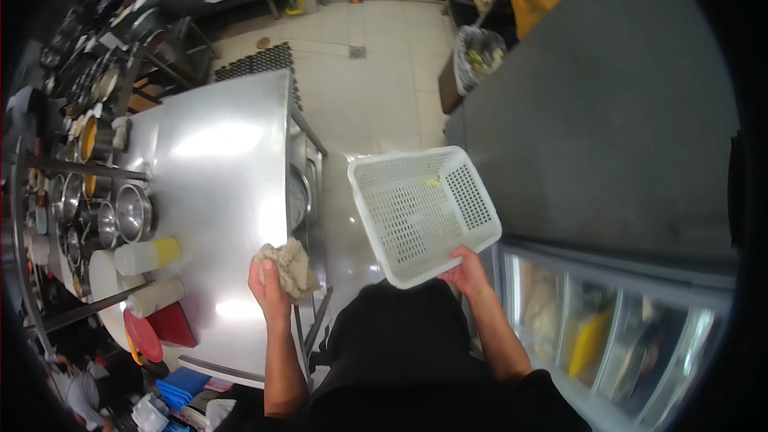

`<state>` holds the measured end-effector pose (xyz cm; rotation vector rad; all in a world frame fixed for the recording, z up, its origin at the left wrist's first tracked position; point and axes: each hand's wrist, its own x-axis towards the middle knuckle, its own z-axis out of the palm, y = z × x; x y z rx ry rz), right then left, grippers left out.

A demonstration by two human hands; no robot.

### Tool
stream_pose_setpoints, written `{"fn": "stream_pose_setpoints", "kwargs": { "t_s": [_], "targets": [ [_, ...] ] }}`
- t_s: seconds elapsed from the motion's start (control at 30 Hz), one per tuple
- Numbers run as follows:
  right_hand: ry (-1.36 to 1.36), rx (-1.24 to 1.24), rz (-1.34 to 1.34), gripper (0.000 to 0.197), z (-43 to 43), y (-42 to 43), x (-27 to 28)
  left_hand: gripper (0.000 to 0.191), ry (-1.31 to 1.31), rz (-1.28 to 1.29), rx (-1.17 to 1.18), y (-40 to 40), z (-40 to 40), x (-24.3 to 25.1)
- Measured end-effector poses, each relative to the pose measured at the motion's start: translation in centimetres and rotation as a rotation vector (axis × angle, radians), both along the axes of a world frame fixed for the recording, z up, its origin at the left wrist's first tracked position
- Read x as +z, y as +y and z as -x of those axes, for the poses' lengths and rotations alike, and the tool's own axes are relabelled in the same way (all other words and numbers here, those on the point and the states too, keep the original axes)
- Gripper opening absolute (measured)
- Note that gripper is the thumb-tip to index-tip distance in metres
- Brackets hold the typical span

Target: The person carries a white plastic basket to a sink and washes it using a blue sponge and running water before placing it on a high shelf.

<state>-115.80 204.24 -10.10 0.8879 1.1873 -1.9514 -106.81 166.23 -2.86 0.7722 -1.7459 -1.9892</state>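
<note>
My left hand (pixel 270 288) grips a crumpled beige cloth (pixel 291 267) at the right edge of a stainless steel table (pixel 228 204). In my right hand (pixel 468 276) is the near rim of a white perforated plastic basket (pixel 414 216), thumb over the edge. The basket is tilted, its inside facing me, and hangs over the tiled floor in front of my body. A few small yellow-green scraps (pixel 433 182) cling inside it.
Steel bowls (pixel 133 213), squeeze bottles (pixel 147 258) and a red plate (pixel 144 336) stand along the table's left side. A lined bin (pixel 477 63) holding scraps is ahead right. To my right are a large grey surface (pixel 600 150) and a glass-fronted cabinet (pixel 588 330).
</note>
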Motion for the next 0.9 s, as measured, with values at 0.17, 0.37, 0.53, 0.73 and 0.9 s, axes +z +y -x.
{"fn": "stream_pose_setpoints", "kwargs": {
  "t_s": [0.17, 0.37, 0.53, 0.73, 0.9],
  "targets": [
    [0.109, 0.082, -0.011, 0.049, 14.4, -1.7, -1.5, 0.036, -0.089, 0.152, 0.095, 1.8, 8.5, 0.3],
    [0.145, 0.228, -0.085, 0.047, 33.7, -3.8, 0.8, 0.033, -0.088, 0.113, 0.271, 2.7, 19.0, 4.6],
    [0.271, 0.205, -0.052, 0.048, 49.0, -7.6, 2.8, 0.031, -0.076, 0.151, 0.370, 1.1, 28.6, 4.1],
    [0.372, 0.177, -0.143, 0.050, 63.6, -13.1, 2.9, 0.028, -0.021, 0.073, 0.342, -3.9, 43.7, -1.2],
    [0.342, 0.083, -0.188, 0.052, 74.2, -14.6, 4.5, 0.027, 0.067, 0.148, 0.221, -11.0, 61.1, -2.2]
  ]
}}
